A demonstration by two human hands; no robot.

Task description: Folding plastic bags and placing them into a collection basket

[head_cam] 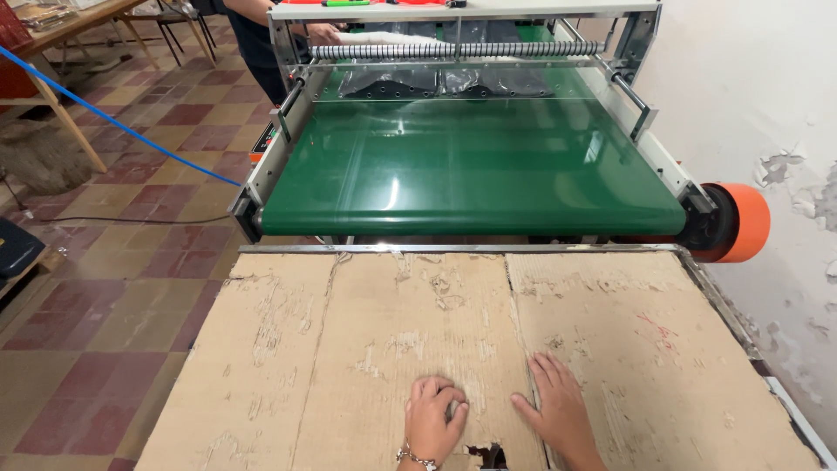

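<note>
We rest both bare hands on the worn, torn brown corrugated cardboard sheet (392, 349) that covers the metal-edged table (724, 301) in front of us. Our left hand (432, 419), with a beaded bracelet (414, 456) at the wrist, lies curled into a loose fist, knuckles pressed to the board and grasping nothing. Our right hand (558, 406) lies flat just beside it, fingers spread and released, palm down on the seam between two cardboard panels, which looks like a way of steadying ourselves at the table edge. A small ragged hole (488, 453) in the cardboard sits between our wrists. The cardboard seems laid as a soft work surface directly below the outlet of the glossy green conveyor belt (471, 170), so whatever comes off would land on it. At the far end of the machine, under a ribbed roller (453, 50), another person's hand (323, 33) touches crumpled clear plastic film (436, 80). An orange round motor cap (741, 222) sticks out beside the peeling white wall (750, 105)
</note>
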